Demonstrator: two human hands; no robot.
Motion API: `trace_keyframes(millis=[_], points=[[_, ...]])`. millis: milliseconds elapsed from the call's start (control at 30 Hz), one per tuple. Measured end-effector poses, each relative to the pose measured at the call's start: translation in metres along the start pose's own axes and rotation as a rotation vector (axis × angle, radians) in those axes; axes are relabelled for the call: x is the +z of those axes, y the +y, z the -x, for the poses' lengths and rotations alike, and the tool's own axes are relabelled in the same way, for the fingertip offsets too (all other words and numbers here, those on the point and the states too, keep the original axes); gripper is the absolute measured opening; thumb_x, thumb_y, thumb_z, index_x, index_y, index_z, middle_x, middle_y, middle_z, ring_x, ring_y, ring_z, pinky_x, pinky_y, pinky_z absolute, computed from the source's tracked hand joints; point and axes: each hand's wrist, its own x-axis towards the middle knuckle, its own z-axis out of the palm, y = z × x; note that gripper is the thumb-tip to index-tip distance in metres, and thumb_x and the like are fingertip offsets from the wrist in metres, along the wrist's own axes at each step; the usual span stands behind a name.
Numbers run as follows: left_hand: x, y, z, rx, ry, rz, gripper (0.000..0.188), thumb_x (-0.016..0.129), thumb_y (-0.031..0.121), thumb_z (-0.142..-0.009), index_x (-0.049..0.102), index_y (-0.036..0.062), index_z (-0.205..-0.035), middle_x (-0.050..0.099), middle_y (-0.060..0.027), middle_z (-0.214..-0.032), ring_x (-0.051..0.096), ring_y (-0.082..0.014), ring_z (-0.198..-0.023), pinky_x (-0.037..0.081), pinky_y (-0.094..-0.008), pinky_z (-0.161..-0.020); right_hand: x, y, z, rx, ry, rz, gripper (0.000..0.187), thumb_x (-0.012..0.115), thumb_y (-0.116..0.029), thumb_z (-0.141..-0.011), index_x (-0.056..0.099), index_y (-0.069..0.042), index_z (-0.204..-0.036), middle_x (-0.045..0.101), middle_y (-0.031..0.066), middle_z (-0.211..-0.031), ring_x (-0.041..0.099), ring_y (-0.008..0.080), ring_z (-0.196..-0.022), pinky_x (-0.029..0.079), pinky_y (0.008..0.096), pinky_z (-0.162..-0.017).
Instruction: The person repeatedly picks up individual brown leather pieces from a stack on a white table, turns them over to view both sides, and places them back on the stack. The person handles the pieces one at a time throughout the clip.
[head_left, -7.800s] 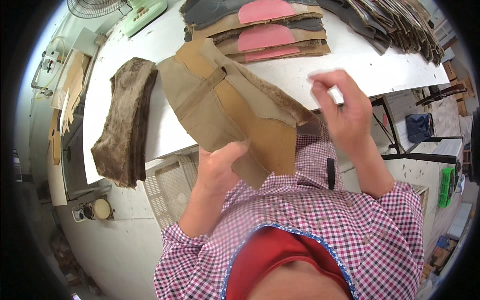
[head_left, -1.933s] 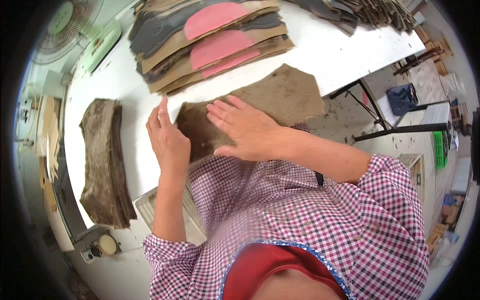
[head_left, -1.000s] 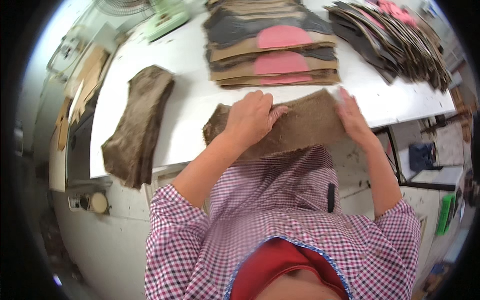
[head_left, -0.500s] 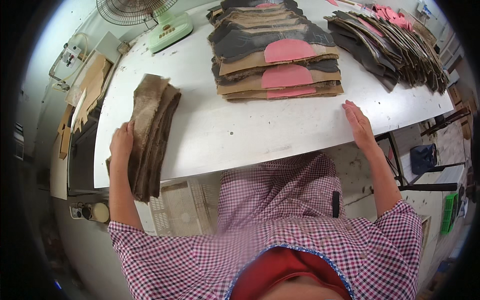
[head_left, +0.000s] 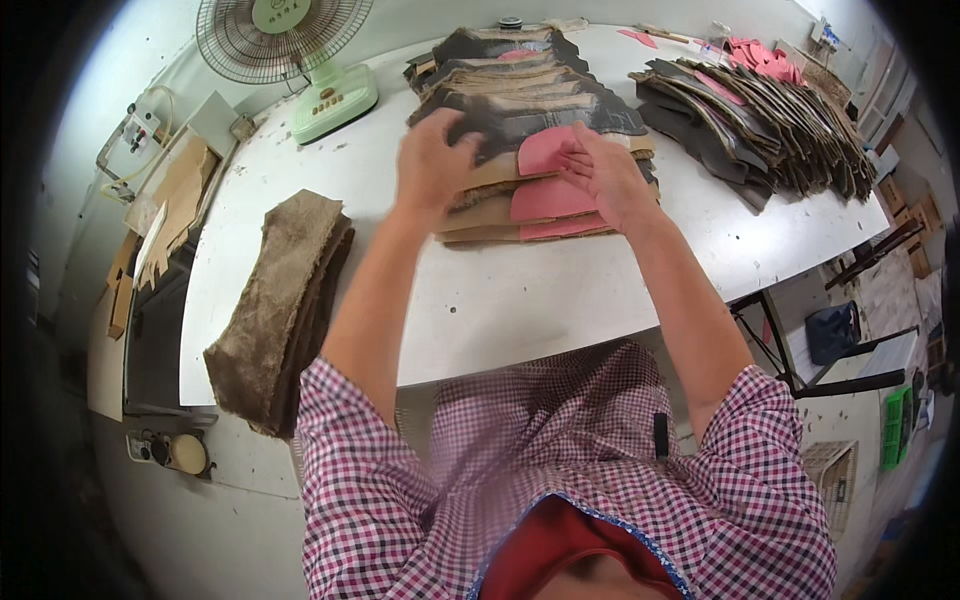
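Pink-patched stack: likely light, floppy, not slippery | best gripped by both ends | left hand, right hand loosely spread over stack, contact unclear

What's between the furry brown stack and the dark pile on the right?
In the head view: the pink-patched stack, with the left hand and right hand at it.

- Upper centre: bare left hand, blurred, fingers curved, and bare right hand, fingers extended, over overlapping grey-and-tan pieces with pink half-round patches; contact unclear.
- Left: brown furry pile on white tabletop.
- Upper left: pale-green wire-caged fan.
- Upper right: fanned dark stack.
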Motion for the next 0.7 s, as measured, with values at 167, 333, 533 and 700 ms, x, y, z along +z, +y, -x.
trace_keyframes(millis=[167, 333, 533, 700], points=[[0.041, 0.066, 0.07, 0.637, -0.089, -0.147, 0.023, 0.066, 0.001, -0.058, 0.064, 0.0072, -0.081, 0.056, -0.0055, -0.08, 0.057, -0.0277, -0.08, 0.048, -0.0382, -0.071, 0.004, -0.013, 0.027, 0.061, -0.117, -0.063, 0.052, 0.063, -0.032, -0.091, 0.05, 0.004, -0.126, 0.054, 0.0115, -0.119, 0.054, 0.0161, -0.104, 0.046, 0.0287, -0.091], [0.034, 0.089, 0.105, 0.479, -0.229, 0.135, 0.016, 0.069, 0.005, -0.072, 0.067, 0.0069, -0.088, 0.059, -0.0083, -0.096, 0.056, -0.0277, -0.096, 0.047, -0.0367, -0.083, -0.035, 0.005, 0.062, -0.039, -0.069, -0.047, 0.038, 0.061, -0.018, -0.091, 0.052, 0.004, -0.122, 0.06, 0.0094, -0.111, 0.058, 0.0158, -0.099, 0.048, 0.0291, -0.088], [0.056, 0.024, 0.082, 0.104, -0.173, 0.065, 0.037, 0.066, 0.006, -0.081, 0.06, 0.0049, -0.118, 0.057, -0.0143, -0.119, 0.05, -0.0349, -0.112, 0.042, -0.0386, -0.098, -0.066, 0.018, 0.073, -0.063, -0.031, -0.157, 0.022, 0.059, -0.014, -0.093, 0.057, 0.002, -0.108, 0.063, 0.0065, -0.099, 0.061, 0.0126, -0.088, 0.051, 0.0269, -0.08], [0.064, 0.012, 0.078, 0.084, -0.169, -0.068, 0.036, 0.065, 0.005, -0.083, 0.058, 0.002, -0.118, 0.052, -0.0155, -0.127, 0.044, -0.0341, -0.121, 0.04, -0.0378, -0.102, -0.08, -0.044, 0.129, -0.329, 0.024, -0.053, 0.021, 0.053, -0.009, -0.095, 0.056, 0.0, -0.113, 0.064, 0.0075, -0.104, 0.062, 0.0133, -0.094, 0.05, 0.0271, -0.083]])
